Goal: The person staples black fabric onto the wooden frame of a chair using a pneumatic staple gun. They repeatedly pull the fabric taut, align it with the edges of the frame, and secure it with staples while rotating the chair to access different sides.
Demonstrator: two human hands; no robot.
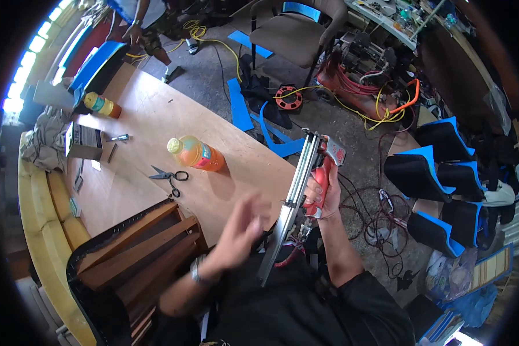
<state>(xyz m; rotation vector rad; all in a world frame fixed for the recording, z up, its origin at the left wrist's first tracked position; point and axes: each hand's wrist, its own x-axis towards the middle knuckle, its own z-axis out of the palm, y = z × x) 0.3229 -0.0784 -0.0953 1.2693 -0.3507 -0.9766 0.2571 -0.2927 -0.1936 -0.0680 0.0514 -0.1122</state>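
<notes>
My right hand (324, 193) is closed round the red grip of a pneumatic staple gun (323, 187), held up in front of my chest. The gun's long silver magazine (300, 179) slants across, its rail stretching back toward me. A dark red hose runs from the grip. Just left of the magazine, my left hand (248, 222) is raised with fingers apart and slightly blurred, holding nothing. Below it at the left stands a wooden frame (150, 245) edged with black stapled fabric. On the table lie black-handled scissors (168, 175) beside a bottle of orange drink (197, 154).
The wooden table (225, 202) also carries a second bottle (102, 105) and a small box (84, 141). A yellow sofa (43, 219) curves along the left. Blue-and-black padded pieces (415, 173) stand at right. Hoses and cords (363, 225) tangle on the floor. Another person (153, 40) is at the far left.
</notes>
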